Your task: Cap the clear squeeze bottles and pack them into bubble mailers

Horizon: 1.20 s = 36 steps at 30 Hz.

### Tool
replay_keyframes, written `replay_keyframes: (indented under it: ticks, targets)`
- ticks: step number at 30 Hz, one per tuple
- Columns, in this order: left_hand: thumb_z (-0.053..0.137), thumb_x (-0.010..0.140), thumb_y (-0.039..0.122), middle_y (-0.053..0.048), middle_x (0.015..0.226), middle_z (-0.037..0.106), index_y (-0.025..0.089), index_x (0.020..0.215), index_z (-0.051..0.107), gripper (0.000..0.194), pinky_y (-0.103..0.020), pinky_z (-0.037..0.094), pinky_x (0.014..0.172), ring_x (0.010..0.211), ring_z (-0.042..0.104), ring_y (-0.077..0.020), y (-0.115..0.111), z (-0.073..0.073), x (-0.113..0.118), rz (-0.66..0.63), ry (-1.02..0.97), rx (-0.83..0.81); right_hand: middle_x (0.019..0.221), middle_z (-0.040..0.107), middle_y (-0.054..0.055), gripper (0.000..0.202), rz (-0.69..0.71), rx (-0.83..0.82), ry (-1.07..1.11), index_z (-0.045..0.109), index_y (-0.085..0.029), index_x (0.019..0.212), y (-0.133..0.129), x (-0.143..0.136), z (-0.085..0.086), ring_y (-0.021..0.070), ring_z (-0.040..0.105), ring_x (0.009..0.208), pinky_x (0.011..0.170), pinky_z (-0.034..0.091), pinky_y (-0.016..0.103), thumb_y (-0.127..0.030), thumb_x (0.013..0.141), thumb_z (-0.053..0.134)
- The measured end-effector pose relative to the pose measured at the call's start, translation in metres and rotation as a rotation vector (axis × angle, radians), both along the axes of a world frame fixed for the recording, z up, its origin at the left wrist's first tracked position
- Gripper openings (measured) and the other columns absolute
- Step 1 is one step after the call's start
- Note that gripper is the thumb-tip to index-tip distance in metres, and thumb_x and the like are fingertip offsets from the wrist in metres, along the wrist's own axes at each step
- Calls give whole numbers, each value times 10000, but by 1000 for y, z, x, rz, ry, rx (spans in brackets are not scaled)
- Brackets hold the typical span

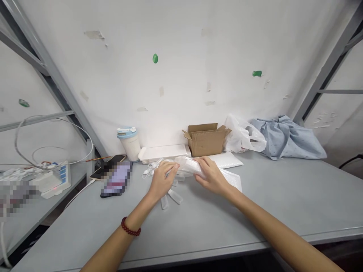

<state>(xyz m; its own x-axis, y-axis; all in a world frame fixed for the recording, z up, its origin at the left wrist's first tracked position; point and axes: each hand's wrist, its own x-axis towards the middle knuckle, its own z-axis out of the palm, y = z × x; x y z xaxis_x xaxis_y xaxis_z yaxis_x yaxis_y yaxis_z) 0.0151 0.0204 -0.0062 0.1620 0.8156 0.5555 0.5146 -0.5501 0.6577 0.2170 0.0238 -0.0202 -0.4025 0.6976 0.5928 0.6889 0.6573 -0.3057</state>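
Observation:
Between my hands, above the grey table, is a white bubble mailer (190, 166), bulging and slightly crumpled. My right hand (211, 175) is closed around its right end. At its left end my left hand (163, 179) is closed, thumb and fingertips pinched on the mailer's edge. A red beaded bracelet circles the left wrist. Several small translucent plastic pieces (175, 197) lie on the table below the hands. White cables (150, 169) are bunched just behind the left hand. Flat white bubble mailers (229, 160) lie behind and beside the right hand, partly covered by it.
An open cardboard box (205, 143), a long white box (166, 152) and a blue-lidded cup (129, 145) stand along the wall. A white plastic bag (241, 136) and blue cloth (286, 139) are right. Phones (119, 179) and a power strip (61, 181) are left.

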Motion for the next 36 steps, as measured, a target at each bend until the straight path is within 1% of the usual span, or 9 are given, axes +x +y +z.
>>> replay_keyframes:
  ticks: [6, 11, 15, 17, 19, 22, 25, 30, 36]
  targets:
    - [498, 814, 355, -35, 857, 681, 198, 835, 684, 244, -292, 410, 699, 802, 552, -184, 0, 1, -2, 89, -13, -92, 1097, 479, 131, 516, 12, 22, -44, 402, -186, 1247, -1, -1, -2, 270, 468, 1004, 808, 423, 415, -174, 745, 519]
    - [587, 738, 410, -21, 737, 646, 169, 775, 649, 252, -253, 400, 590, 628, 532, -145, 6, -2, -5, 18, -212, -310, 1094, 477, 133, 520, 11, 15, -67, 399, -180, 1253, -2, -3, -3, 266, 464, 999, 808, 419, 411, -173, 747, 514]
    - [651, 677, 403, 2, 674, 593, 160, 716, 604, 251, -223, 374, 549, 569, 492, -112, 7, -1, -4, -32, -330, -378, 1089, 478, 132, 542, 26, 32, -85, 392, -176, 1261, -2, -3, -3, 268, 458, 999, 802, 418, 412, -180, 735, 521]
    - [656, 665, 396, 12, 646, 569, 158, 709, 594, 251, -217, 358, 529, 545, 466, -103, 6, 3, -6, 1, -349, -373, 1088, 476, 132, 537, 16, 35, -84, 395, -174, 1259, -2, -2, -1, 266, 458, 1001, 807, 417, 411, -181, 737, 520]
    - [647, 670, 387, 19, 638, 553, 159, 711, 590, 238, -215, 339, 509, 516, 429, -93, 5, 8, -11, 78, -326, -333, 1085, 473, 129, 519, -3, 31, -71, 405, -176, 1250, -3, -1, 1, 260, 463, 989, 808, 417, 405, -180, 743, 515]
    - [623, 693, 366, 18, 679, 565, 170, 707, 601, 197, -222, 341, 528, 523, 401, -93, 6, 14, -18, 205, -221, -175, 1075, 472, 125, 495, -28, 32, -56, 410, -186, 1242, -4, 0, 4, 254, 471, 956, 792, 419, 401, -186, 756, 505]
    - [609, 709, 361, 10, 719, 597, 184, 718, 628, 178, -235, 368, 584, 575, 430, -111, 6, 12, -17, 245, -149, -63, 1077, 473, 128, 509, -17, 49, -61, 395, -192, 1256, -4, -1, 3, 259, 469, 962, 792, 415, 406, -187, 759, 501]
    - [610, 713, 366, 4, 729, 636, 177, 728, 658, 196, -233, 367, 546, 542, 419, -101, 1, 3, -1, 158, -194, -191, 1080, 481, 129, 495, 25, 61, -94, 415, -176, 1234, -5, -5, -2, 254, 461, 989, 798, 404, 389, -157, 748, 503]
    - [578, 732, 340, -8, 730, 647, 170, 717, 647, 184, -254, 379, 592, 642, 509, -139, 2, 0, 0, 208, -110, -216, 1085, 487, 125, 469, 28, 41, -75, 434, -165, 1206, -4, -5, -3, 241, 461, 997, 805, 394, 377, -144, 744, 508]
